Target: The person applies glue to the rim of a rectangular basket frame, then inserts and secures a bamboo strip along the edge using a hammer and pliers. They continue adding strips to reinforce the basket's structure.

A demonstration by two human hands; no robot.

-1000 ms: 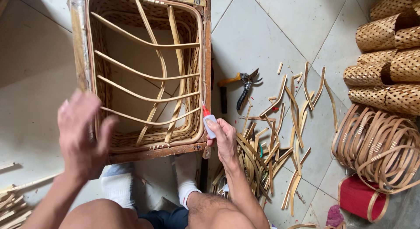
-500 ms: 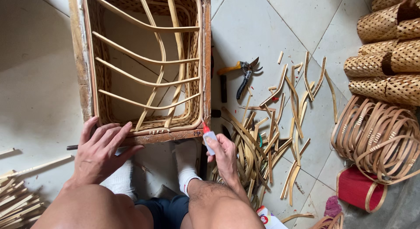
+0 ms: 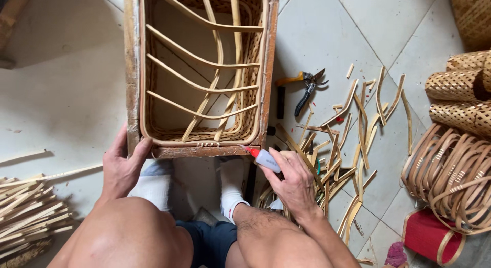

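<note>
Far left, near: bundle of split cane strips (image 3: 25,211) on the floor. Our left hand (image 3: 121,168), which hung open in the air a second ago, now clamps the near left corner of the rattan frame (image 3: 202,73), fingers closed on its edge, steadying it. Our right hand (image 3: 289,178) grips a small glue bottle (image 3: 263,158), red tip touching the frame's near rim. Right: pruning shears (image 3: 307,83), scattered offcuts (image 3: 353,124), coiled cane hoops (image 3: 450,176).

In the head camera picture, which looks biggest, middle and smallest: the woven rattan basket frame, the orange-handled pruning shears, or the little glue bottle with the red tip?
1. Woven rattan basket frame, by far the largest.
2. Orange-handled pruning shears.
3. Small glue bottle with red tip, held in the right hand; partly hidden and closer to the camera, so this ranking against the shears is unsure.
</note>
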